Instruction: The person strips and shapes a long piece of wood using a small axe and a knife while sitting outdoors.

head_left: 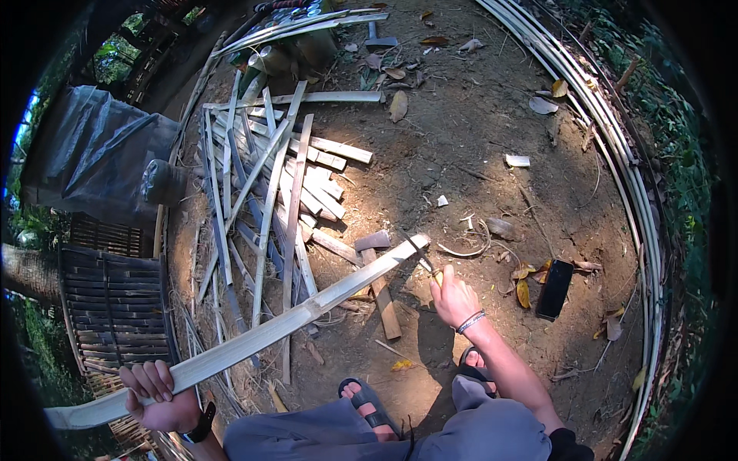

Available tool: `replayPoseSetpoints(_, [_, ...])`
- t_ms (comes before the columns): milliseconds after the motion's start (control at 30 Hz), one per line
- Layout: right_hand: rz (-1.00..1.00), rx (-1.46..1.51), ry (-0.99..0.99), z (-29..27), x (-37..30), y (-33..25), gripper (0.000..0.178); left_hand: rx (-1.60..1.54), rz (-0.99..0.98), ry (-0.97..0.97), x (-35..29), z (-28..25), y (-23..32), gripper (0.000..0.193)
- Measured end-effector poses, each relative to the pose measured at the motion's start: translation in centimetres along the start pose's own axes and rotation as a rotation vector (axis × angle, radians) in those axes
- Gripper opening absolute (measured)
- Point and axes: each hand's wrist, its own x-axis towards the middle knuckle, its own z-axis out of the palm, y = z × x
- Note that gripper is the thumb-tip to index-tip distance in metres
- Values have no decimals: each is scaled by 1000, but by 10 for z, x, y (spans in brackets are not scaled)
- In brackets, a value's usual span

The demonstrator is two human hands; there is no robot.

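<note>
A long pale split-bamboo strip [307,309] slants across my lap from lower left to the middle of the ground. My left hand [160,396] is wrapped round it near its lower-left end. In my right hand [455,298] is a knife [420,252] with a dark, narrow blade and a light handle, mostly covered by my fingers. Its blade lies against the strip's far end; how deep it sits, if at all, I cannot tell. Beneath the strip, a hammer [387,306] with a wooden handle and greyish head rests on the soil.
Many loose bamboo strips [269,200] are piled left of centre. A black phone [555,289] lies at right among dry leaves. Long bent poles [626,154] edge the right side. Another hammer [378,38] lies far off. A slatted bamboo bench [115,303] and a plastic-covered box [96,146] stand left.
</note>
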Motion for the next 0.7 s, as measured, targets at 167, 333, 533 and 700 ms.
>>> replayPoseSetpoints(167, [66,-246,262,-16,-30,40,48,-36,59,-43,-3,-6,28,28])
replayPoseSetpoints(333, [-162,-166,222,20,-43,9,36,9,80,17,-9,-10,28,27])
replayPoseSetpoints(533, [-304,-321,-212,114,-12,-46,55,38,59,129,-10,-20,31,27])
replayPoseSetpoints(700, [-232,-220,-251,133,2,-43,62,28,-8,361,-7,-35,28,32])
